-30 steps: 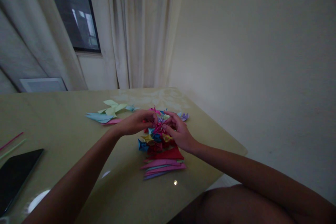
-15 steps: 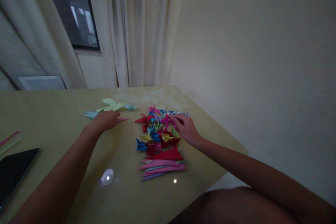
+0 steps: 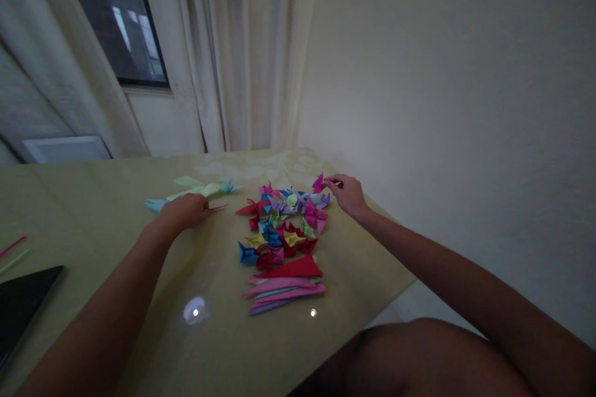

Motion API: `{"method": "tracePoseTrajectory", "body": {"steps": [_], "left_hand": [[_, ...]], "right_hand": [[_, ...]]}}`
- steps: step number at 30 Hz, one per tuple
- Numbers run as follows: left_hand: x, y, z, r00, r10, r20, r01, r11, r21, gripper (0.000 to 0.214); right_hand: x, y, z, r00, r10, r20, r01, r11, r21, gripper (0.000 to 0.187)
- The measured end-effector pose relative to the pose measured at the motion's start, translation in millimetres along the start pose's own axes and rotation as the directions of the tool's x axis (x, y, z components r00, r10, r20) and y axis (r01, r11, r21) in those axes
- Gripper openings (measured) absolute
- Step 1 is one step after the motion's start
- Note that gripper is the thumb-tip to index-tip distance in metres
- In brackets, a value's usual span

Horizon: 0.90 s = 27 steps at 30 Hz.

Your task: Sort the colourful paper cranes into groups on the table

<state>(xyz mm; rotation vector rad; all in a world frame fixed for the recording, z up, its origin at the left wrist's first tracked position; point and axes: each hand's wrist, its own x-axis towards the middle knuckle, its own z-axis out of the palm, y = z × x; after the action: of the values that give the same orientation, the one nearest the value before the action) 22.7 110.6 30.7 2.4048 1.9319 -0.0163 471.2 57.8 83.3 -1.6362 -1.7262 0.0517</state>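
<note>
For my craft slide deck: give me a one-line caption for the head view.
Right hand pinches a pink origami piece beside a colourful pile; left hand touches pastel papers.

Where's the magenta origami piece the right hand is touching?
Head view: the magenta origami piece sits at the far right corner of the origami pile, at the right hand's fingertips, near the table's right edge.

Folded paper pieces [image 3: 282, 226] cluster mid-counter [image 3: 93, 211]. Flat paper stack [image 3: 286, 288] lies just before them. Loose paper shapes [image 3: 195, 189] lie left of the cluster, under the left hand [image 3: 184, 211]. Right hand [image 3: 349, 195] sits at the cluster's far right corner. Tablet [image 3: 23, 304] at near left, straws [image 3: 13, 251] behind it.
</note>
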Motion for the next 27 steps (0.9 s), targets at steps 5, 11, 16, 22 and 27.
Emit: {"method": "tracePoseTrajectory", "body": {"steps": [5, 11, 16, 22, 27], "left_hand": [[-3.1, 2.6, -8.6, 0.999, 0.019, -0.039, -0.018, 0.999, 0.030, 0.039], [-9.5, -0.8, -35.0, 0.991, 0.006, -0.131, -0.012, 0.999, -0.039, 0.045], [-16.0, -3.0, -46.7, 0.992, -0.043, -0.121, 0.028, 0.993, -0.117, 0.042], [-15.9, 0.1, -52.0, 0.995, -0.005, -0.100, -0.021, 0.967, -0.255, 0.043], [-19.7, 14.0, -66.8, 0.982, 0.053, -0.183, -0.115, 0.931, -0.346, 0.041]], "right_hand": [[37.2, 4.3, 0.0, 0.993, -0.045, 0.109, 0.069, 0.973, -0.222, 0.025], [62.8, 7.1, 29.3, 0.964, -0.049, 0.260, 0.138, 0.933, -0.334, 0.026], [73.1, 13.8, 62.9, 0.936, -0.044, 0.350, 0.151, 0.946, -0.285, 0.023], [68.0, 20.9, 77.9, 0.934, -0.007, 0.356, 0.098, 0.966, -0.237, 0.023], [55.2, 17.0, 61.0, 0.967, -0.009, 0.254, 0.063, 0.977, -0.206, 0.030]]}}
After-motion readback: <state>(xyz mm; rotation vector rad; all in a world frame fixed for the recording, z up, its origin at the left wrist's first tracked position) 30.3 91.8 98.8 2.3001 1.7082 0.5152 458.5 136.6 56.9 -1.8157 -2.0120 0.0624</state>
